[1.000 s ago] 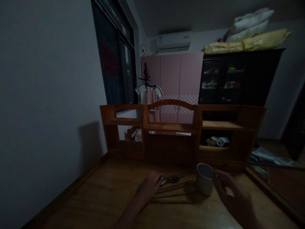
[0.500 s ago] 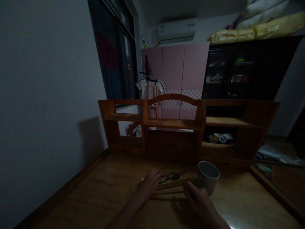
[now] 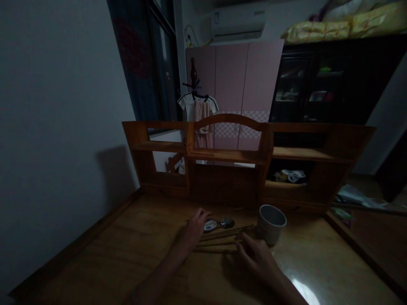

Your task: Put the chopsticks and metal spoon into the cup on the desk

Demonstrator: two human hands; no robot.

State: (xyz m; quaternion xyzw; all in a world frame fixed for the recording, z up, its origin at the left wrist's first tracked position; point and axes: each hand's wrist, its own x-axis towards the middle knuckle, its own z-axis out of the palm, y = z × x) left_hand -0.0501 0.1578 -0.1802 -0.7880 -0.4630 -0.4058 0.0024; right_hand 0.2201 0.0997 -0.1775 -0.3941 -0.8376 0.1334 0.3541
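Observation:
The room is dim. My left hand (image 3: 194,228) lies on the wooden desk (image 3: 133,258) with fingers spread, its tips touching the near ends of several wooden chopsticks (image 3: 222,241) and a small spoon (image 3: 218,223). My right hand (image 3: 256,256) hovers low over the other end of the chopsticks, fingers apart and slightly curled, holding nothing. A grey cup (image 3: 270,223) stands upright just beyond my right hand, to the right of the chopsticks.
A wooden shelf unit (image 3: 241,163) runs along the desk's back edge, with small items in its right cubby (image 3: 289,176). A wall is at left. Behind are a pink wardrobe (image 3: 235,84), hanging clothes (image 3: 199,112) and a dark cabinet (image 3: 327,80).
My right hand moved left from beside the cup to over the chopsticks. My left hand stayed by the spoon. The view tilted down a little.

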